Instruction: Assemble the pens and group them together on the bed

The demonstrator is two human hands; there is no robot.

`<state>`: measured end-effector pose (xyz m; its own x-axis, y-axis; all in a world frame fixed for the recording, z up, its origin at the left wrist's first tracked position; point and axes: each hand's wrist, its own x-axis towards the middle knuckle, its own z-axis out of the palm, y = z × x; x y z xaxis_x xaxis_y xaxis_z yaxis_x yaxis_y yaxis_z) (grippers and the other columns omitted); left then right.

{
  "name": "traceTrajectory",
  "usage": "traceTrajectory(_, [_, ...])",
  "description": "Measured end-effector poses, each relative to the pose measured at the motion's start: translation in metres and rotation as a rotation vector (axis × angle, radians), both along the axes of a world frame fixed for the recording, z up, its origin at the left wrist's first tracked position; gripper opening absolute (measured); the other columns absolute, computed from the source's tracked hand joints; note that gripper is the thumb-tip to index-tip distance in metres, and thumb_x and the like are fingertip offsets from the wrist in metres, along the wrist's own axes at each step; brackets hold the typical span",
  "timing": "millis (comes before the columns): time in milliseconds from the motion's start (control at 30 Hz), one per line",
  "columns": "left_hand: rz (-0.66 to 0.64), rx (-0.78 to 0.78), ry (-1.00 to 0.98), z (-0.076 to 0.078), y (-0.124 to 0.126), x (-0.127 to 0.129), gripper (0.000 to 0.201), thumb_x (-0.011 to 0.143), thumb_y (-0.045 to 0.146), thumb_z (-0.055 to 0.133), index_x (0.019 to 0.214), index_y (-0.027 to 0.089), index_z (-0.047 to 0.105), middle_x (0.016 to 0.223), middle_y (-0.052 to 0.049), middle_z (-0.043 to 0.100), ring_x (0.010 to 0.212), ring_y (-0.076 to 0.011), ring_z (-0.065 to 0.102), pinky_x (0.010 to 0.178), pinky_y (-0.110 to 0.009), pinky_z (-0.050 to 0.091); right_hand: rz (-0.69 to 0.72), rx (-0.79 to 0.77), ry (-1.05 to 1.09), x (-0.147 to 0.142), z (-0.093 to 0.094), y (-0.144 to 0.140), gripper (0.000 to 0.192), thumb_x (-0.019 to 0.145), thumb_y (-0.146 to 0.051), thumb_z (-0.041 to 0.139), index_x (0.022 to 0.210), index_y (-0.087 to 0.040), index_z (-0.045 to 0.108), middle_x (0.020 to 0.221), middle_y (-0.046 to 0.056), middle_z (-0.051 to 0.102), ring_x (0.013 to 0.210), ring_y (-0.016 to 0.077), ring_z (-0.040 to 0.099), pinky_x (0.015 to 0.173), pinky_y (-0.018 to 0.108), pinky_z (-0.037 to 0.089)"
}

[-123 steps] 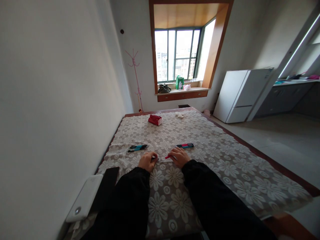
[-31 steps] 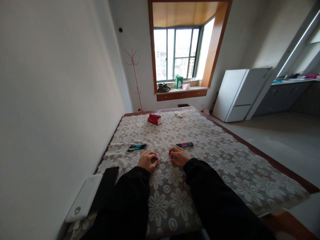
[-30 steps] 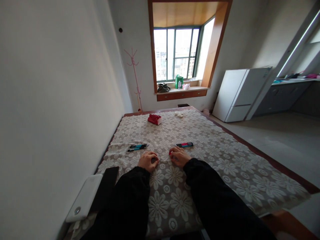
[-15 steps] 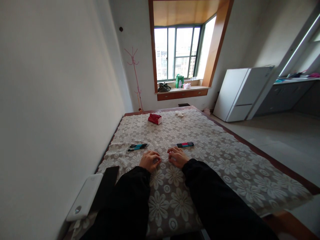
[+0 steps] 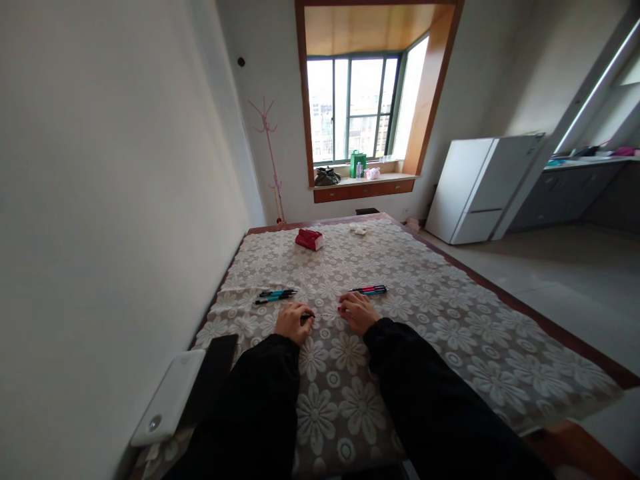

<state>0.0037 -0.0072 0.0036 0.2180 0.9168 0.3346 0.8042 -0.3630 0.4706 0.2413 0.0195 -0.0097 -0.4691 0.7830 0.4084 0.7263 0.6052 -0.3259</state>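
My left hand (image 5: 294,321) is closed in a pinch on a small black pen part (image 5: 307,316) near the table's middle. Facing it, my right hand (image 5: 358,312) pinches a small red pen part (image 5: 340,309). A thin pale line runs across the gap between my fingertips, too fine to make out. Just beyond my left hand lie teal and black pens (image 5: 276,296). Beyond my right fingers rest red, teal and black pens (image 5: 369,290), side by side.
A floral lace cloth (image 5: 316,408) covers the table. Farther back are a red packet (image 5: 309,239) and a crumpled white piece (image 5: 358,230). At the left edge, a white power bank (image 5: 167,399) lies beside a dark flat object (image 5: 215,363), along the wall.
My hands have drawn slightly apart, widening the gap between my fingertips. The black part in my left hand and the red one in my right now show more clearly.
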Motion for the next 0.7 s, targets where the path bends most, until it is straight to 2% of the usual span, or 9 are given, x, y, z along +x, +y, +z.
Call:
traceTrajectory(233, [-0.086,0.005,-0.007,-0.0032,0.0022,-0.0016,0.013,0.077,0.025,0.063,0.088,0.025,0.07,0.094,-0.002,0.069,0.101,-0.0208,0.055,0.09,-0.032,0.041,0.019,0.006,-0.003,-0.0019,0.0038,-0.0033,0.006,0.078,-0.018,0.063,0.082,-0.022,0.062,0.108,0.003,0.061,0.105,0.0214,0.049,0.092,0.037,0.037])
traceTrajectory(700, [-0.09,0.017,-0.055,-0.0097,0.0052,-0.0043,0.018,0.075,0.022,0.064,0.091,0.026,0.07,0.086,-0.002,0.069,0.092,-0.0186,0.06,0.085,-0.03,0.047,0.036,0.021,0.022,0.0005,-0.0007,0.0007,0.008,0.077,-0.016,0.064,0.081,-0.022,0.062,0.107,0.003,0.061,0.103,0.0219,0.05,0.09,0.038,0.037])
